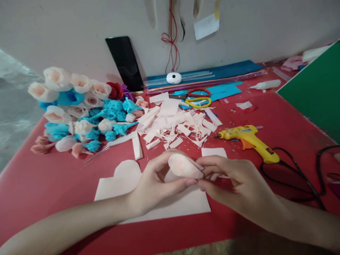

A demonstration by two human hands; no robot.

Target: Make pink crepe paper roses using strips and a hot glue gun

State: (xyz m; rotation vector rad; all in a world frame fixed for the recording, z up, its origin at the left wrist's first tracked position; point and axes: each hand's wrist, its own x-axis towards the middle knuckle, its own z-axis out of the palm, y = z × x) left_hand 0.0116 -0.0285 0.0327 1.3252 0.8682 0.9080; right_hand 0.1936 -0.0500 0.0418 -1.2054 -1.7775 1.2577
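Holding a pale paper flower (183,166) in both hands, just above a cream paper sheet (180,203) on a red surface (148,237). Curling the left hand (156,180) around the flower from the left, with the thumb along its lower edge and the grip closed on the paper. Pinching the flower's right edge between the thumb and fingers of the right hand (236,182), also with a closed grip, near the tip of the left thumb.

At the sheet's upper left, a round-topped paper piece (127,170); impossible to tell whether separate or joined. Partly behind the right hand, a small pale paper piece (214,152). Scattered beyond the hands, pale paper offcuts (177,120), with red-and-yellow-handled scissors (196,97) at their far edge.

Lying to the right, a yellow glue gun (239,134) with an orange trigger, nozzle toward the offcuts, near a looping black cord (294,166). Massed at left, finished-looking paper flowers (57,78) in white, blue, pink, red and purple. Leaning against the wall behind, a black panel (124,63); farther right, a white bottle (267,84) and a green board (316,88).
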